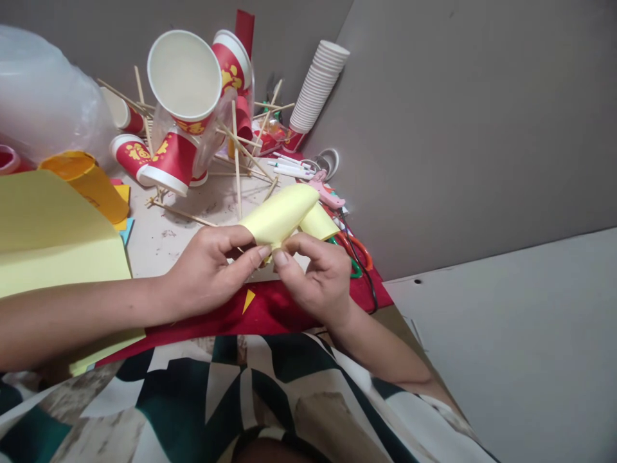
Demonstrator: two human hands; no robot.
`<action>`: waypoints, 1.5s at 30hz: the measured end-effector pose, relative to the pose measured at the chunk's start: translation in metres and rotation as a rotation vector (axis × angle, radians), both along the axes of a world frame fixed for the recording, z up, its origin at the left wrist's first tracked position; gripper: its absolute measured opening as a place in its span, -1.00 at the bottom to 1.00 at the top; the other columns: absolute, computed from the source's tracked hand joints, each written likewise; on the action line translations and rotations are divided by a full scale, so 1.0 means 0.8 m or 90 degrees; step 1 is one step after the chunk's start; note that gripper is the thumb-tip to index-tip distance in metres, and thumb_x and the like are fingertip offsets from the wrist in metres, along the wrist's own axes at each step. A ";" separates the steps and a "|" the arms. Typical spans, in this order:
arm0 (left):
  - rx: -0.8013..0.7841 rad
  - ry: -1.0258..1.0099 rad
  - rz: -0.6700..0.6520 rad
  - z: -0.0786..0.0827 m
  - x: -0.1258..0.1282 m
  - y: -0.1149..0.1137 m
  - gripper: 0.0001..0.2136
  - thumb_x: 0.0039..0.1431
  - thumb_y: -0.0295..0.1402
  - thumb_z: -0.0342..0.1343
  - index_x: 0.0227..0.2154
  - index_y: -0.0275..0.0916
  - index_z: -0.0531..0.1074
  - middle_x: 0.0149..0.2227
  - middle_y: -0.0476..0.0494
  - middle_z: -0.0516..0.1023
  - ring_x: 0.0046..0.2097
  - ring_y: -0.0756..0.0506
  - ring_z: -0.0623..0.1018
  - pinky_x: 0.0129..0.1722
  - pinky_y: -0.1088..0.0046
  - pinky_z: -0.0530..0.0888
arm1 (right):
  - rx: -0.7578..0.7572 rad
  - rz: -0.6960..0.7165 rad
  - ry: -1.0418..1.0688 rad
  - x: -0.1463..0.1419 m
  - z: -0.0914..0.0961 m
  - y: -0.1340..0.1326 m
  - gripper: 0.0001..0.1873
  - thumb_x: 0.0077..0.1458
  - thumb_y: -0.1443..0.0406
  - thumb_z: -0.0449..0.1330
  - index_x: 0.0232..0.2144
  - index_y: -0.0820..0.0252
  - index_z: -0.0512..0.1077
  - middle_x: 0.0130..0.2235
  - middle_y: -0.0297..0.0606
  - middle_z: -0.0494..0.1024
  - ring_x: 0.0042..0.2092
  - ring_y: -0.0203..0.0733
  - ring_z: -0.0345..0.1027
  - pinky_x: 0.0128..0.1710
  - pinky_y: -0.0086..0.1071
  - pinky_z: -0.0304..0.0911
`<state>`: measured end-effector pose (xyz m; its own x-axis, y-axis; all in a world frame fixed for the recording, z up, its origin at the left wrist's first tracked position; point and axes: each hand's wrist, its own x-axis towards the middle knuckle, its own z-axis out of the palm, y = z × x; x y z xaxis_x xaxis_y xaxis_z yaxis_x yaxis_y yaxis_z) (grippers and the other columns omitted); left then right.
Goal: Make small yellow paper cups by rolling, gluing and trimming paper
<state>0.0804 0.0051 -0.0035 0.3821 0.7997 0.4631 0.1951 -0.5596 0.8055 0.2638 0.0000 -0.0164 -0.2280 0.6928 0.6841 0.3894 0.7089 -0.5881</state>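
Left hand [216,265] and right hand [321,273] pinch the near edge of a curled pale-yellow paper sheet [282,212] in the head view, probably to stop it unrolling. It is held over a scuffed pale board [157,254] and red cloth [284,314], beside a grey wall [457,128].

Cups [173,157] and sticks [237,161] block ahead; red cloth [207,318] passable.
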 end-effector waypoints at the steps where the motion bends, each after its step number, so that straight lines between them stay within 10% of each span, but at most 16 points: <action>1: 0.011 0.003 0.002 -0.002 0.000 0.001 -0.85 0.26 -0.44 0.15 -0.41 -0.32 0.56 -0.47 -0.03 0.58 -0.42 0.03 0.51 -0.40 0.60 0.43 | 0.004 -0.004 -0.006 -0.001 0.000 0.000 -0.75 0.20 0.35 0.20 -0.53 0.17 0.35 -0.56 -0.40 0.46 -0.51 -0.37 0.33 -0.46 -0.49 0.23; 9: -0.011 0.028 0.007 0.004 -0.004 0.003 -0.83 0.30 -0.35 0.12 -0.36 -0.29 0.53 -0.39 -0.06 0.59 -0.36 -0.01 0.51 -0.35 0.53 0.44 | 0.016 -0.035 0.004 0.009 -0.005 -0.001 -0.81 0.26 0.30 0.16 -0.43 0.12 0.40 -0.49 -0.37 0.48 -0.46 -0.30 0.38 -0.39 -0.39 0.31; 14: -0.041 -0.004 0.024 0.009 -0.008 0.005 -0.86 0.28 -0.33 0.14 -0.34 -0.26 0.53 -0.34 -0.09 0.59 -0.37 -0.03 0.51 -0.36 0.46 0.48 | 0.021 -0.161 0.135 0.036 -0.002 0.017 -0.72 0.24 0.15 0.25 -0.02 0.04 0.47 -0.04 -0.16 0.57 0.05 -0.05 0.47 0.09 -0.11 0.40; 19: -0.090 -0.058 0.004 0.015 -0.008 0.004 -0.90 0.23 -0.36 0.19 -0.29 -0.26 0.57 -0.36 -0.06 0.58 -0.41 0.00 0.47 -0.42 0.50 0.46 | -0.186 0.015 0.147 0.054 -0.003 0.036 -0.69 0.06 0.17 0.43 -0.13 0.04 0.58 -0.14 -0.28 0.65 -0.08 -0.14 0.54 0.03 -0.21 0.45; 27: -0.490 -0.205 -0.223 0.019 -0.003 0.015 -0.66 0.14 -0.09 0.33 -0.53 -0.30 0.57 -0.51 -0.07 0.53 -0.47 0.02 0.46 -0.45 0.51 0.54 | -0.318 0.148 0.243 0.052 -0.003 0.039 -0.74 -0.10 0.13 0.52 -0.32 0.03 0.66 -0.30 -0.36 0.69 -0.28 -0.21 0.56 -0.23 -0.31 0.54; 31: -0.541 -0.252 -0.171 0.010 0.003 0.013 -0.65 0.09 -0.08 0.37 -0.52 -0.30 0.57 -0.55 -0.04 0.51 -0.50 0.05 0.44 -0.51 0.58 0.44 | -0.364 0.209 0.217 0.046 0.001 0.040 -0.73 -0.08 0.20 0.51 -0.27 0.07 0.64 -0.26 -0.35 0.69 -0.27 -0.23 0.57 -0.24 -0.35 0.54; 36: -0.495 -0.272 -0.079 0.006 0.005 0.007 -0.68 0.14 -0.11 0.32 -0.49 -0.29 0.54 -0.46 -0.08 0.60 -0.37 -0.04 0.56 -0.34 0.49 0.52 | -0.296 0.093 0.224 0.033 -0.002 0.034 -0.47 -0.10 0.19 0.52 -0.06 0.06 0.51 -0.16 -0.32 0.66 -0.22 -0.22 0.59 -0.17 -0.35 0.55; 45: -0.539 -0.364 -0.006 0.007 0.010 0.008 -0.75 -0.02 -0.21 0.40 -0.47 -0.29 0.53 -0.46 -0.07 0.59 -0.38 -0.02 0.55 -0.49 0.58 0.43 | 0.114 -0.086 0.127 0.021 -0.027 0.011 -0.59 0.04 0.37 0.41 -0.05 -0.02 0.49 -0.15 -0.25 0.56 -0.04 -0.15 0.51 -0.13 -0.35 0.53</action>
<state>0.0886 0.0113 0.0020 0.2884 0.9475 -0.1379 -0.3441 0.2369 0.9085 0.2808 0.0087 -0.0377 0.0090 0.5714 0.8206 0.3765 0.7584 -0.5321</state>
